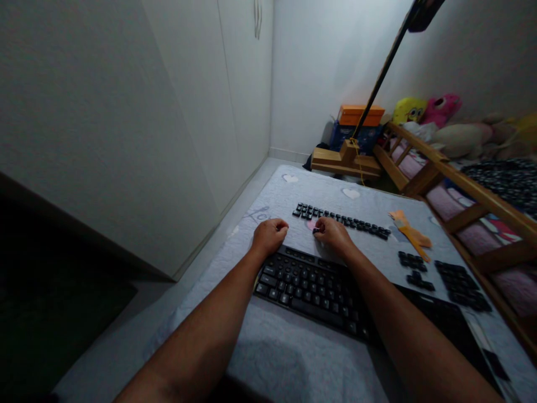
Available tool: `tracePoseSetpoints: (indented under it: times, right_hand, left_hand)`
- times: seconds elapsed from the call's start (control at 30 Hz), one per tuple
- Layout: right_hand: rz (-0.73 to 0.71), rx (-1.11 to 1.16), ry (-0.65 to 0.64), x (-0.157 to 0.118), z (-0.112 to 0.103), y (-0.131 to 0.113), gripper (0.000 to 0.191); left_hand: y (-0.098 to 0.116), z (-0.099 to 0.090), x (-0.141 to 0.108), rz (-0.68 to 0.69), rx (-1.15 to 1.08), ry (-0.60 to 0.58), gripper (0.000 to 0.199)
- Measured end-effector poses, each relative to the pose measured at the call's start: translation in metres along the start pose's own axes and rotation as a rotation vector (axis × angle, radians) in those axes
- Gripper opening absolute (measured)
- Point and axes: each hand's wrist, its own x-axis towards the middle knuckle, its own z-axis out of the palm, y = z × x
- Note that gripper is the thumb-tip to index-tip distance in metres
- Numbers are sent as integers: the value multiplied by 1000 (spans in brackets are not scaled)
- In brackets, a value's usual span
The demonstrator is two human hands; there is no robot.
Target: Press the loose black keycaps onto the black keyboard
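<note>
A black keyboard (308, 288) lies on the pale cloth-covered surface (268, 341), with keycaps on its left part and its right part partly hidden under my right forearm. My left hand (269, 235) rests by the keyboard's upper left corner, fingers curled; what they hold, if anything, is hidden. Beyond the keyboard, my right hand (330, 234) pinches a small black keycap (316, 230) just in front of a long row of loose black keycaps (356, 223). More loose keycaps (411, 261) are grouped at the right, beside a larger block of them (461, 284).
An orange brush (413, 238) with an orange cloth lies right of the keycap row. A wooden bed rail (470, 184) runs along the right. White cabinets (188, 112) stand at the left. A wooden stand (346, 159) with a dark pole is behind the surface.
</note>
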Motion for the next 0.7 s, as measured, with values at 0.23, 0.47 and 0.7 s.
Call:
tracePoseSetpoints:
  times: [0.23,0.47,0.7]
  right_hand:
    - [-20,44,-26,2,0,0,19]
    - [-29,131,-9,-18,-11,-4,15]
    - [-89,376,-45,-87,-21,-29,15]
  left_hand:
    - [-3,2,2,15,-1,3,23]
    - [-4,2,1,17,-2,4,22]
    - [-6,4,2,25,1,12,22]
